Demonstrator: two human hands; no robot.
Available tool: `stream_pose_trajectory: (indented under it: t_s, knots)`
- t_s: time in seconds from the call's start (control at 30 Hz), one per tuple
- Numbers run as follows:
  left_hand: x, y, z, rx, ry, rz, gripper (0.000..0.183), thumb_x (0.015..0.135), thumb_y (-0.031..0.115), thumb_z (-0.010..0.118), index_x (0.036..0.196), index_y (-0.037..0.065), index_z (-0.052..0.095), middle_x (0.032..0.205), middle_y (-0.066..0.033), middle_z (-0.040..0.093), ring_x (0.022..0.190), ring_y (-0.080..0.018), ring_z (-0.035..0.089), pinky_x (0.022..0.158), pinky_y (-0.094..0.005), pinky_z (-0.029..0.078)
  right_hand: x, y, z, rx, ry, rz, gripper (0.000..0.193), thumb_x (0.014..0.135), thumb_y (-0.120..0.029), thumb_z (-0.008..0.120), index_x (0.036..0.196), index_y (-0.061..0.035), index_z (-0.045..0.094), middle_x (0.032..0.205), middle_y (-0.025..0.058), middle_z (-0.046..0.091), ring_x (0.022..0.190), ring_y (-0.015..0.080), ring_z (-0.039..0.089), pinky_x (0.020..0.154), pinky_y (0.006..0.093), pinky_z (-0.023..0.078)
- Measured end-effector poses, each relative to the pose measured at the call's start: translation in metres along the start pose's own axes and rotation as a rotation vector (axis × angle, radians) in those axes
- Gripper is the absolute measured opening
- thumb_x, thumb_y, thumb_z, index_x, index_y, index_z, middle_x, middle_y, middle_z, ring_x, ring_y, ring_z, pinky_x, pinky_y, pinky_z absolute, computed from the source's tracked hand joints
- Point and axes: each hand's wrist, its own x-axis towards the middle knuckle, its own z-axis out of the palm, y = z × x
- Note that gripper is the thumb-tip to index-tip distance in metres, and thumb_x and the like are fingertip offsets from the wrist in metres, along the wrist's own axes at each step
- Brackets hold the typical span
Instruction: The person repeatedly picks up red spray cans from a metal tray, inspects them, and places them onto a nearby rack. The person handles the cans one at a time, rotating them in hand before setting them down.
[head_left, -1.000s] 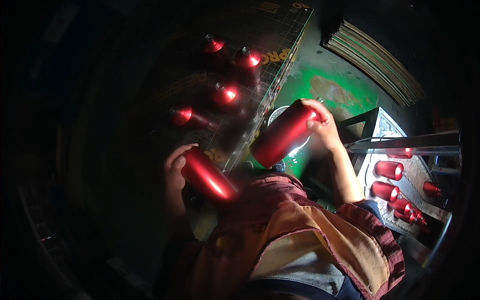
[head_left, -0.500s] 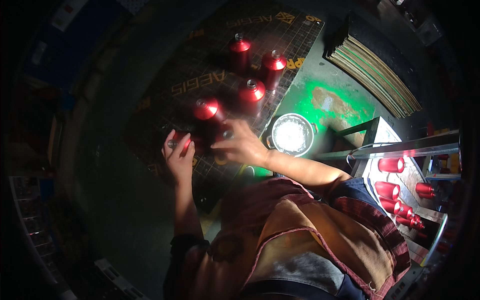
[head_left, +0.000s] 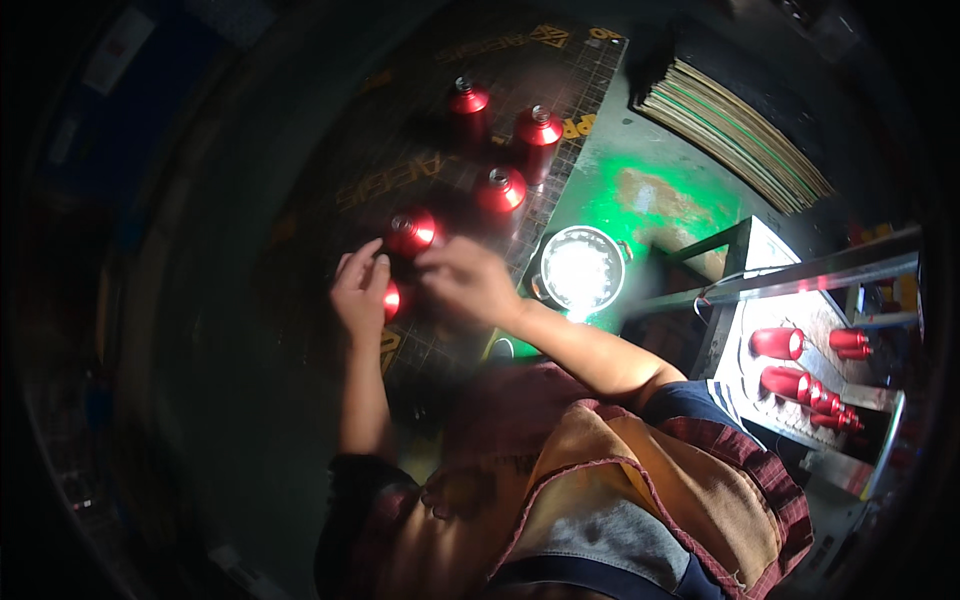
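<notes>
My left hand [head_left: 360,292] is closed around a red metal bottle [head_left: 392,300], whose side shows past my fingers while its neck is hidden. Just to the right, my right hand [head_left: 470,282] is smeared by motion with its fingers bent, and whether anything is in them does not show. Beyond both hands a red bottle [head_left: 412,232] stands upright on the dark board [head_left: 345,240], close to my fingertips. Farther off are three more upright red bottles: one nearer [head_left: 502,190], one at the right [head_left: 541,128] and one at the back [head_left: 469,104]. All have narrow bare-metal necks.
A round, brightly glowing pot-shaped thing with side handles [head_left: 582,268] sits right of the board. Stacked sheets [head_left: 735,135] lie at the far right. A metal-framed bench [head_left: 790,285] on the right carries several red bottles [head_left: 777,343] lying on their sides.
My right hand has moved slightly left and up; the bottle neck seen beside it earlier no longer shows. My left hand has shifted a little over its bottle, covering the neck. The view has tilted slightly.
</notes>
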Motion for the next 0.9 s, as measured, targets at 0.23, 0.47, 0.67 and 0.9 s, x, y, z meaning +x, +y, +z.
stream_pose_trajectory:
  t_s: [0.23, 0.47, 0.67, 0.9]
  knots:
    - [0.067, 0.019, 0.01, -0.193, -0.466, -0.251, 0.055, 0.085, -0.004, 0.064, 0.138, 0.003, 0.051, 0.075, 0.0012, 0.059, 0.058, -0.0042, 0.049, 0.052, -0.0189, 0.038, 0.058, 0.042, -0.061, -0.175, 0.175, 0.46, 0.065, 0.076, -0.014, 0.078, 0.134, -0.0045, 0.051, 0.089, 0.011, 0.066, 0.082, 0.0202, 0.066, 0.074, 0.0323, 0.053]
    - [0.031, 0.075, 0.069, -0.243, -0.399, -0.365, 0.03, 0.093, 0.004, 0.064, 0.123, 0.002, 0.061, 0.093, -0.0023, 0.059, 0.073, -0.007, 0.051, 0.057, -0.0194, 0.041, 0.033, 0.038, -0.142, -0.25, 0.054, 0.303, 0.054, 0.072, -0.013, 0.076, 0.124, -0.0097, 0.062, 0.114, 0.0176, 0.067, 0.106, 0.0358, 0.064, 0.094, 0.042, 0.05]
    - [-0.008, 0.091, 0.091, -0.16, -0.303, -0.166, 0.033, 0.086, 0.0, 0.066, 0.118, -0.005, 0.061, 0.088, -0.0134, 0.067, 0.069, -0.0186, 0.058, 0.057, -0.0294, 0.046, 0.007, 0.055, -0.163, -0.18, 0.16, 0.383, 0.046, 0.072, -0.011, 0.074, 0.116, -0.0086, 0.06, 0.096, 0.017, 0.069, 0.095, 0.0358, 0.066, 0.082, 0.0445, 0.053]
    - [-0.042, 0.115, 0.12, -0.123, -0.259, -0.219, 0.035, 0.086, 0.002, 0.067, 0.119, -0.003, 0.06, 0.082, -0.0108, 0.066, 0.053, -0.0116, 0.048, 0.04, -0.0239, 0.033, -0.028, 0.056, -0.194, -0.076, -0.02, 0.345, 0.039, 0.062, -0.014, 0.082, 0.098, -0.0094, 0.067, 0.091, 0.0112, 0.071, 0.09, 0.032, 0.068, 0.077, 0.0414, 0.053]
